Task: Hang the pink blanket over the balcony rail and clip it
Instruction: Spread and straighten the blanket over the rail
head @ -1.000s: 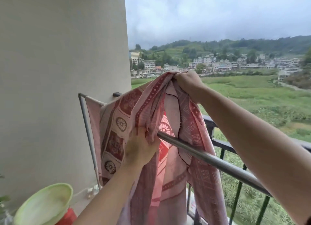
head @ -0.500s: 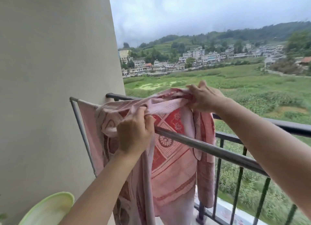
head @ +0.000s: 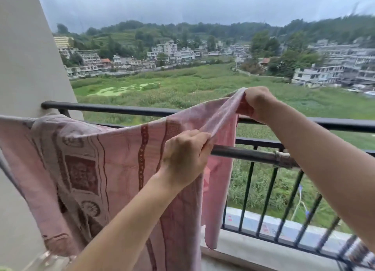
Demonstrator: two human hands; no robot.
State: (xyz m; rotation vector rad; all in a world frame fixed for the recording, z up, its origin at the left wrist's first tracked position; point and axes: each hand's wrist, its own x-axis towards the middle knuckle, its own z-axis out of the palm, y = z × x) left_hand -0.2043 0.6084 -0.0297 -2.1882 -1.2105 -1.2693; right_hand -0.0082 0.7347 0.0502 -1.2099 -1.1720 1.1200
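Note:
The pink blanket (head: 97,165) with dark red patterns hangs over a grey metal drying pole (head: 243,154) that runs just inside the black balcony rail (head: 121,109). My left hand (head: 183,159) grips the blanket's top edge right at the pole. My right hand (head: 256,103) pinches the same edge further right and higher, above the black rail, so the edge is stretched taut between the two hands. A strip of blanket hangs down behind the pole. No clip is in view.
A beige wall (head: 26,63) closes the left side. The black railing bars (head: 269,201) stand behind the pole, over a low ledge (head: 253,252). The pole has a joint fitting (head: 281,158) under my right forearm. Beyond lie fields and houses.
The bunched blanket has been spread rightward along the pole. My right hand has moved right, pulling the edge out; my left hand slid right too. The view has turned right.

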